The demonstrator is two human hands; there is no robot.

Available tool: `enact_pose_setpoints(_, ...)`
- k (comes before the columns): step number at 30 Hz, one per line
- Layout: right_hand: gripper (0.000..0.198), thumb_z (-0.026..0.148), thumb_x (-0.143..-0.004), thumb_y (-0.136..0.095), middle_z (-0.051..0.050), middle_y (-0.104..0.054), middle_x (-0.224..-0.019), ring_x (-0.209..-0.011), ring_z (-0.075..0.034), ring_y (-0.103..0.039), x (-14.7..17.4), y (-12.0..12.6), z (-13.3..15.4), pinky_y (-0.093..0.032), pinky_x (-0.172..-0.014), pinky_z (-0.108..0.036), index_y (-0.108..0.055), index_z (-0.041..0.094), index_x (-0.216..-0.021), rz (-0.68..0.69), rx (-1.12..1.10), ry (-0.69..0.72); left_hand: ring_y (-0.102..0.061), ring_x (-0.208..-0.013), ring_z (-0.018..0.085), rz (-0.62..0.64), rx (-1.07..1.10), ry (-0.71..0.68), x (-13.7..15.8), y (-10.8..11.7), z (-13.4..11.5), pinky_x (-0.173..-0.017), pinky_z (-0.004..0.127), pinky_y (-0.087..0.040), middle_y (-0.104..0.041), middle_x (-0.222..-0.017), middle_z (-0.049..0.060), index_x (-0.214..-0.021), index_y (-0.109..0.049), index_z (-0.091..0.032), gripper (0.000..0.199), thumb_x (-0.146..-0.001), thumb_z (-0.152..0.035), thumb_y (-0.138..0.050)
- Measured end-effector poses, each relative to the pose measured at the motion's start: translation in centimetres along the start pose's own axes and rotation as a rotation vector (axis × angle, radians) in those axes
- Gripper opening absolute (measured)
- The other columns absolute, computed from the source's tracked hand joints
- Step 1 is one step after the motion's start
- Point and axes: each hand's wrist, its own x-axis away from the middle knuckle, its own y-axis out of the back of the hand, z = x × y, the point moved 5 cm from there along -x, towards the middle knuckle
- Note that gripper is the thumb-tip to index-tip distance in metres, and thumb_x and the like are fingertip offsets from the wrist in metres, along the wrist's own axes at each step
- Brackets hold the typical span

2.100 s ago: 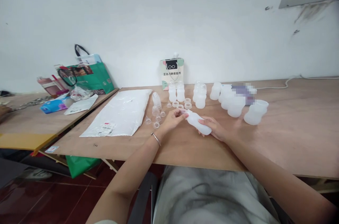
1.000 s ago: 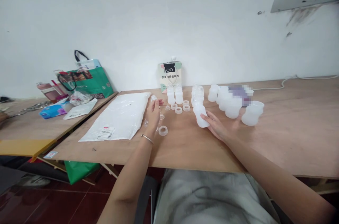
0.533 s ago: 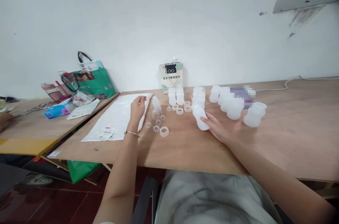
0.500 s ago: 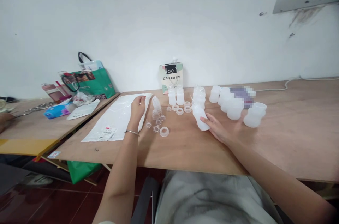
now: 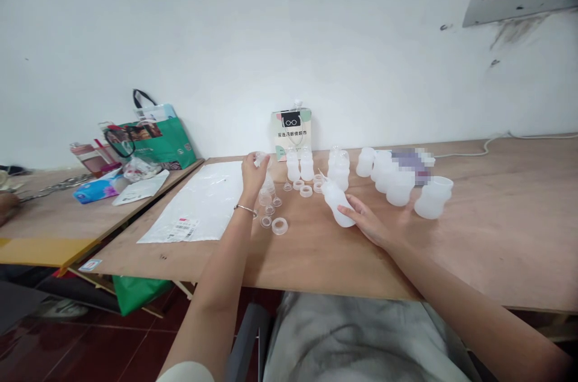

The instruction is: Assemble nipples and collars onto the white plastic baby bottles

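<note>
My right hand [image 5: 365, 221] is wrapped round a frosted white baby bottle [image 5: 338, 206], which tilts to the left above the table; a thin tip sticks out at its top. My left hand [image 5: 254, 176] is closed on a clear bottle cap [image 5: 261, 157], partly hidden by the fingers. Just below it stand more clear caps [image 5: 265, 195]. Clear nipples [image 5: 270, 210] and a screw ring [image 5: 280, 225] lie close by. Further back, several more rings [image 5: 306, 191] lie before capped bottles [image 5: 307, 165]. To the right stand several open bottles [image 5: 431, 198].
A white plastic mailer [image 5: 189, 201] lies flat on the wooden table [image 5: 343, 268], left of my left hand. Against the wall stands a paper bag [image 5: 291, 129]. A green bag [image 5: 174, 144] and a blue tissue pack [image 5: 97, 189] are on the left-hand table.
My left hand has moved right from above the mailer to the clear caps and closed on one. My right hand still holds the bottle, which now leans further left.
</note>
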Motion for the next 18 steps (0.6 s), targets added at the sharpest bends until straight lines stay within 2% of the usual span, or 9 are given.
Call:
enact_pose_setpoints(1,0.046,0.045,-0.074,-0.059,-0.006,-0.056,-0.120,-0.112,-0.023,-0.049,0.0,-0.1,0.1,-0.039,-0.094,-0.038,-0.051,0.024,-0.114,0.013,0.019,0.006,-0.053,-0.099,0.019,-0.029,0.115,-0.043,0.6,0.3,-1.3,-0.085,0.030,-0.040,-0.059,-0.104,0.009,-0.101,-0.054,-0.016,0.034,-0.079,-0.041,-0.050)
enact_pose_setpoints(2,0.047,0.045,-0.073,-0.060,-0.006,-0.055,-0.121,-0.112,-0.023,-0.048,0.1,-0.3,0.2,-0.039,-0.094,-0.038,-0.051,0.024,-0.114,0.029,0.034,0.013,-0.054,-0.095,0.017,0.002,0.243,-0.076,1.4,0.2,-2.6,-0.082,0.028,-0.042,-0.060,-0.101,0.008,-0.100,-0.054,-0.017,0.032,-0.080,-0.041,-0.049)
enact_pose_setpoints(4,0.049,0.044,-0.072,-0.062,-0.006,-0.054,-0.122,-0.114,-0.023,-0.047,0.2,-0.6,0.3,-0.039,-0.094,-0.037,-0.049,0.024,-0.115,0.066,0.046,0.030,-0.055,-0.094,0.016,0.110,0.452,-0.119,3.4,-0.4,-4.8,-0.082,0.026,-0.042,-0.060,-0.101,0.006,-0.100,-0.055,-0.018,0.031,-0.082,-0.042,-0.047)
enact_pose_setpoints(6,0.050,0.043,-0.072,-0.062,-0.006,-0.053,-0.123,-0.116,-0.023,-0.046,0.3,-0.8,0.5,-0.039,-0.095,-0.038,-0.048,0.024,-0.116,0.100,0.043,0.044,-0.056,-0.092,0.015,0.208,0.553,-0.124,5.5,-1.3,-6.3,-0.081,0.026,-0.043,-0.060,-0.102,0.005,-0.107,-0.053,-0.020,0.032,-0.083,-0.041,-0.047)
enact_pose_setpoints(10,0.051,0.044,-0.070,-0.063,-0.006,-0.053,-0.123,-0.115,-0.023,-0.047,0.5,-1.2,1.0,-0.038,-0.095,-0.039,-0.048,0.024,-0.114,0.122,0.052,0.052,-0.055,-0.091,0.015,0.341,0.565,-0.147,8.6,-3.0,-7.0,-0.082,0.027,-0.042,-0.060,-0.102,0.006,-0.112,-0.052,-0.020,0.035,-0.081,-0.037,-0.051)
enact_pose_setpoints(18,0.048,0.042,-0.071,-0.062,-0.005,-0.055,-0.119,-0.109,-0.022,-0.050,0.5,-1.4,0.4,-0.041,-0.091,-0.036,-0.048,0.024,-0.113,0.119,0.095,0.060,-0.053,-0.098,0.016,0.503,0.483,-0.226,10.9,-4.0,-7.1,-0.085,0.027,-0.041,-0.057,-0.114,0.006,-0.118,-0.048,-0.022,0.037,-0.083,-0.035,-0.049)
